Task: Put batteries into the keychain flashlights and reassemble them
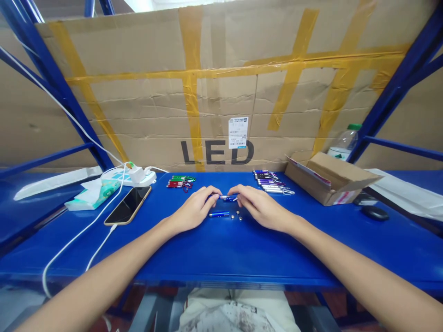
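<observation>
Between my two hands is a small blue mini flashlight piece with a silvery section and what looks like a blue cord at its right end. My left hand pinches its left end with thumb and forefinger. At the other end, the curled fingers of my right hand close on the piece; their tips are partly hidden. A separate blue flashlight tube lies on the table just below it. Beside that tube are three small silver button cells, nearest my right hand.
Green and red mini flashlights lie in a row behind my left hand; several more flashlights lie back right. A phone, cables, tissue pack and power strip are left. An open cardboard box and black mouse are right.
</observation>
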`<state>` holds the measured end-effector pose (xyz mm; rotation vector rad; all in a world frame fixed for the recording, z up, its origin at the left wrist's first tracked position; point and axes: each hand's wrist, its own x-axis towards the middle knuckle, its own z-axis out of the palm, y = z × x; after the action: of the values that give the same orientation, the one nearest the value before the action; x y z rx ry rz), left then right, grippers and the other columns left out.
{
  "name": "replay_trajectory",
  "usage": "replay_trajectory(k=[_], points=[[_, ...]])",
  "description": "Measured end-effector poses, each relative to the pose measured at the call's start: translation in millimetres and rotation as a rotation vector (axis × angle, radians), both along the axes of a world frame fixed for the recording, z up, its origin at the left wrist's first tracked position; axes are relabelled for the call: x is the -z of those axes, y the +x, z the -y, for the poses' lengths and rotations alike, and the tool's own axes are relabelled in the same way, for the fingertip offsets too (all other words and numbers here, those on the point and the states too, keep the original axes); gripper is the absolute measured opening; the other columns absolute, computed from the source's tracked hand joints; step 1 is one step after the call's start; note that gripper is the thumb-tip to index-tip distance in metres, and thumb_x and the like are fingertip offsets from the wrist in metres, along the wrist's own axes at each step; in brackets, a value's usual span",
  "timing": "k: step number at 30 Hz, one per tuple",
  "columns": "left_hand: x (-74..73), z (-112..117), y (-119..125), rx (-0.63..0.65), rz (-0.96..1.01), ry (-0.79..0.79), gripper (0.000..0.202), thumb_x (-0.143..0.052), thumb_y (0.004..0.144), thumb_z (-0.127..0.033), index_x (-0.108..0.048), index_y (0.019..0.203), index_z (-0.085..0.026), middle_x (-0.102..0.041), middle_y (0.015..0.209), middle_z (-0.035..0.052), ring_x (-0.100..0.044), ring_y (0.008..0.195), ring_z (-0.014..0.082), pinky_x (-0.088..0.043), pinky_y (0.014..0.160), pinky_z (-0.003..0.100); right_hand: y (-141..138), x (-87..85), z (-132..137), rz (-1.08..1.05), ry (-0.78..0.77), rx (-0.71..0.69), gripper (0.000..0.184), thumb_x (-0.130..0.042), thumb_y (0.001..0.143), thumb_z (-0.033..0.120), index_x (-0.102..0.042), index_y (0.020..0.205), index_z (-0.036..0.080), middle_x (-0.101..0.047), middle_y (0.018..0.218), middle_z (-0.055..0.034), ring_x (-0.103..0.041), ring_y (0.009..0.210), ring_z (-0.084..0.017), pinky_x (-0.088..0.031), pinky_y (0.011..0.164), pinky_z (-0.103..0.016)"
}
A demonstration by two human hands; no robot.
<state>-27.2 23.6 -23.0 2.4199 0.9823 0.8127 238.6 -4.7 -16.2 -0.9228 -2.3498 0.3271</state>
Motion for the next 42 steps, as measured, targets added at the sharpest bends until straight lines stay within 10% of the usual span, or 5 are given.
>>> replay_trajectory(k=[12, 32, 42], points=[[-1.3, 3.2, 1.4, 0.053, 0.083, -0.16, 0.032, -0.038, 0.115, -0.046, -0.058, 0.114, -0.021, -0.059, 0.068, -0.0057, -0.058, 0.065, 0.0154, -0.044, 0.073, 0.029, 8.2, 8.3, -10.2, 0.023, 0.087, -0.026, 0.039, -0.034, 0.114, 0.023, -0.062, 0.141, 0.025, -0.073, 0.105, -0.0087, -0.067, 0.099, -0.024, -0.055, 0.091, -0.039], [-4.5, 3.6, -0.1, 0.043, -0.014, -0.017, 0.029, -0.044, 0.115, -0.045, -0.063, 0.117, -0.024, -0.073, 0.082, -0.0004, -0.062, 0.095, 0.0231, -0.044, 0.09, 0.035, 3.0, 3.2, -10.6, -0.172, -0.219, -0.007, 0.038, -0.054, 0.109, 0.038, -0.073, 0.141, 0.026, -0.079, 0.126, -0.0091, -0.07, 0.116, -0.027, -0.053, 0.106, -0.048], [-4.6, 4.7, -2.1, 0.025, -0.039, 0.06, 0.028, -0.048, 0.114, -0.045, -0.066, 0.122, -0.025, -0.076, 0.096, 0.003, -0.062, 0.102, 0.0248, -0.048, 0.09, 0.036, 0.5, 2.3, -7.3, -0.175, -0.264, 0.019, 0.036, -0.062, 0.104, 0.043, -0.075, 0.129, 0.021, -0.082, 0.113, -0.009, -0.077, 0.098, -0.025, -0.06, 0.089, -0.039]])
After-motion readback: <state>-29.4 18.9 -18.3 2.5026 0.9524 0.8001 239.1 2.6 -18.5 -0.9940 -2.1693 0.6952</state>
